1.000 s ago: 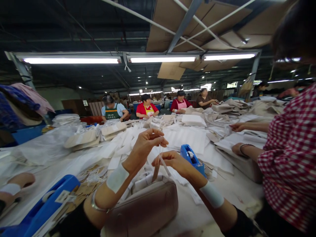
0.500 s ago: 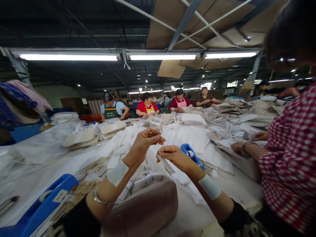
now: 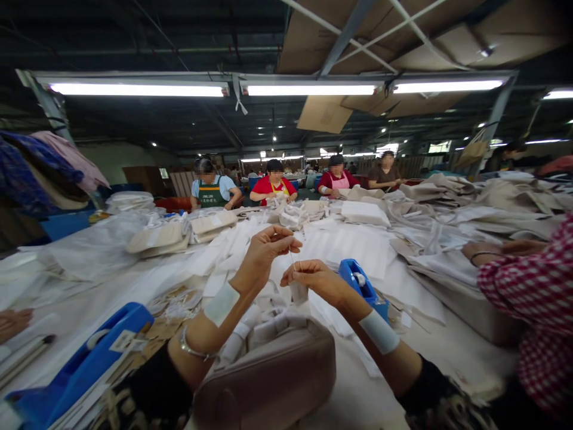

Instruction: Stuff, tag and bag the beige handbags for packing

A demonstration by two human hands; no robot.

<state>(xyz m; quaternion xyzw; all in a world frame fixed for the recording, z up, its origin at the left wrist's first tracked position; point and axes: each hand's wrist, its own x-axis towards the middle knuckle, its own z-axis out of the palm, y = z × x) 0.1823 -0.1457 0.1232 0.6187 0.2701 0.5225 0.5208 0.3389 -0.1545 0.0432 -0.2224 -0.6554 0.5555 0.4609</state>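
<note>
Over a beige bag (image 3: 273, 376), both my hands are raised and close together. My left hand (image 3: 268, 254) pinches the upper end of a thin white string (image 3: 292, 257). Just below and to the right, my right hand (image 3: 316, 279) has its fingertips closed on the lower part of the string. A small pale tag (image 3: 299, 294) hangs under the right fingers; its print cannot be read. White wrapped stuffing or handles (image 3: 250, 322) lie along the top of the bag, which rests on the table in front of me.
One blue tape dispenser (image 3: 89, 358) stands at left, another (image 3: 364, 286) beyond my right hand. Brown tags with strings (image 3: 176, 304) lie near the left one. A co-worker's checked sleeve (image 3: 532, 310) is at right, a hand (image 3: 15, 324) at far left. Several people sit opposite.
My view has turned right a little. The tag now hangs down below my right fingers, where before it slanted. The co-worker at right has leaned away, and a hand has appeared at far left.
</note>
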